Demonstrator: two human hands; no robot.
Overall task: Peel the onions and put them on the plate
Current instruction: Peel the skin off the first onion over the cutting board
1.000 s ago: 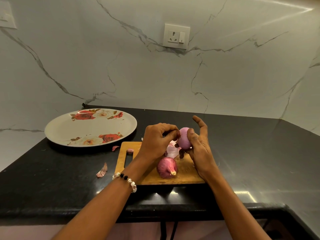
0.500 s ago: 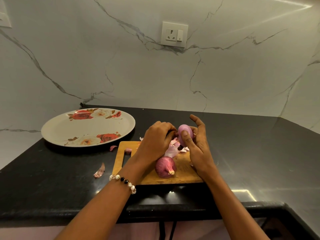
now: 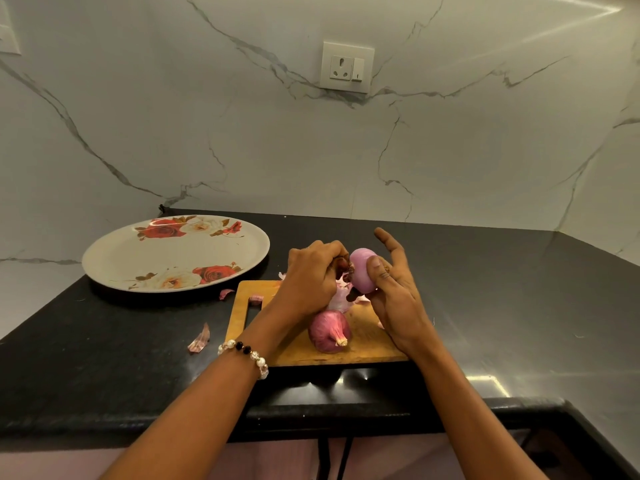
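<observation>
Two hands peel a pale onion above a wooden cutting board on a dark countertop.

The right hand [image 3: 394,296] grips the smooth, pinkish peeled onion [image 3: 362,273] between thumb and curled fingers, its index finger sticking up, and holds it just above the cutting board [image 3: 367,344]. The left hand [image 3: 311,275], a beaded bracelet [image 3: 244,355] on its wrist, has its fingers curled tight and pinches a dark scrap of skin at the onion's left side. A second onion [image 3: 329,332], still in its purple skin, lies on the board under the hands, beside a small heap of peelings [image 3: 341,301]. A flowered plate [image 3: 173,252] sits to the left on the countertop [image 3: 104,358], holding no onion. Loose skin pieces [image 3: 200,339] lie between plate and board.
</observation>
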